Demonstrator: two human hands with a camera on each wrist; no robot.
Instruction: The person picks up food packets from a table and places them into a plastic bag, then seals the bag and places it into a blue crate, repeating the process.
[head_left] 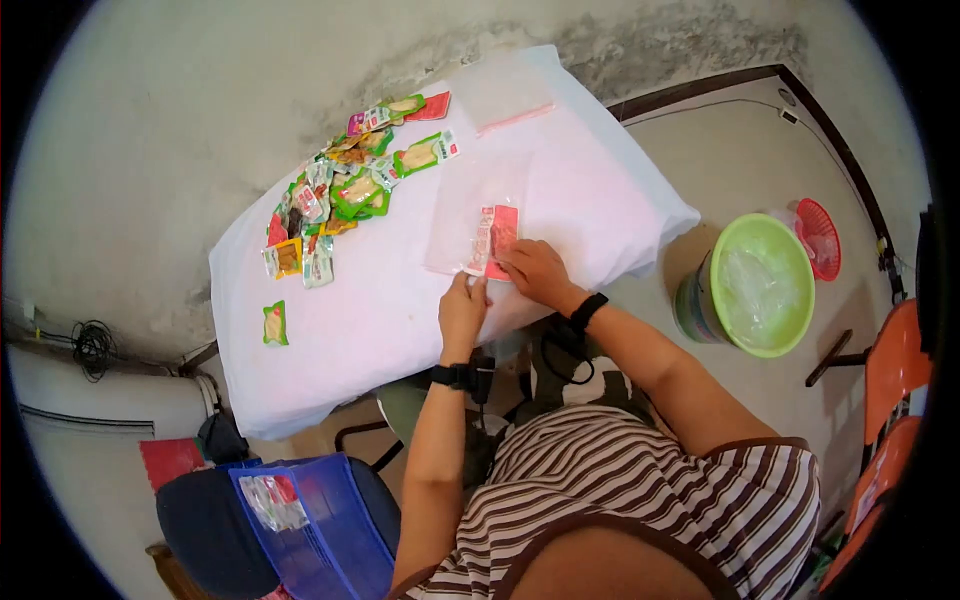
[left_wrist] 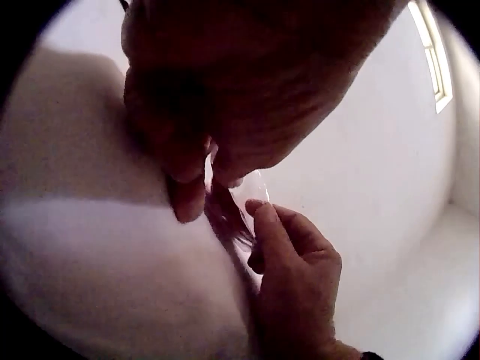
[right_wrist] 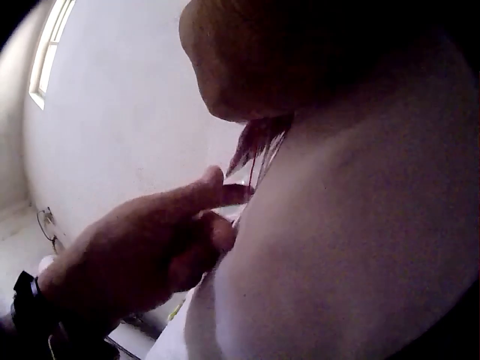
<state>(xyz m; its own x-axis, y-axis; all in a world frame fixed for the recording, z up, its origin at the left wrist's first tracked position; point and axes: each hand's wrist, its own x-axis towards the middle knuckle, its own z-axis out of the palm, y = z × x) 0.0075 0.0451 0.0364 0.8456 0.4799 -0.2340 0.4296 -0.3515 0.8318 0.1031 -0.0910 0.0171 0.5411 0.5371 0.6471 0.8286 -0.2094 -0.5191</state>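
Observation:
A clear plastic bag point(head_left: 455, 225) lies flat near the table's front edge, with red and white packets point(head_left: 503, 232) in its right part. My left hand point(head_left: 464, 315) pinches the bag's near edge between thumb and fingers; in the right wrist view that hand point(right_wrist: 142, 247) holds the thin film edge. My right hand point(head_left: 540, 275) grips the near end of the red packet at the bag's mouth. The left wrist view shows the right hand point(left_wrist: 298, 277) with thumb and forefinger together on the film. Whether the packets are wholly inside the bag I cannot tell.
A pile of small food packets point(head_left: 345, 190) covers the table's left back; one green packet point(head_left: 275, 324) lies apart. Another clear bag point(head_left: 505, 100) is at the back. A green bucket point(head_left: 762, 285) and red basket point(head_left: 820, 240) stand right, a blue crate point(head_left: 320, 530) lower left.

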